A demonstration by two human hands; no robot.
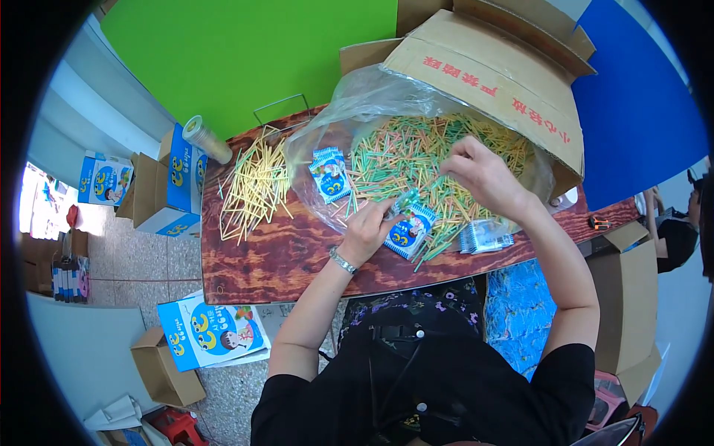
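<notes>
My left hand (366,230), with a metal watch on its wrist, grips a small blue-and-white packet (410,232) by its upper edge, near the table's front. Over the big heap of green, pink and yellow thin sticks (387,160), my right hand (483,177) is closed with its fingers drawn together; whatever they pinch cannot be made out. The heap spills from a clear plastic bag (357,93) in a cardboard box (491,82) tipped on its side. More packets (329,178) lie left of the heap, and a few others (485,238) lie below my right forearm.
Pale yellow sticks (256,186) are spread on the wooden table (260,267) at the left, beside a clear cylindrical tub (207,140). Blue-and-white cartons (216,331) stand left of the table. At the right are a tall cardboard box (621,297) and another person's arm (654,219).
</notes>
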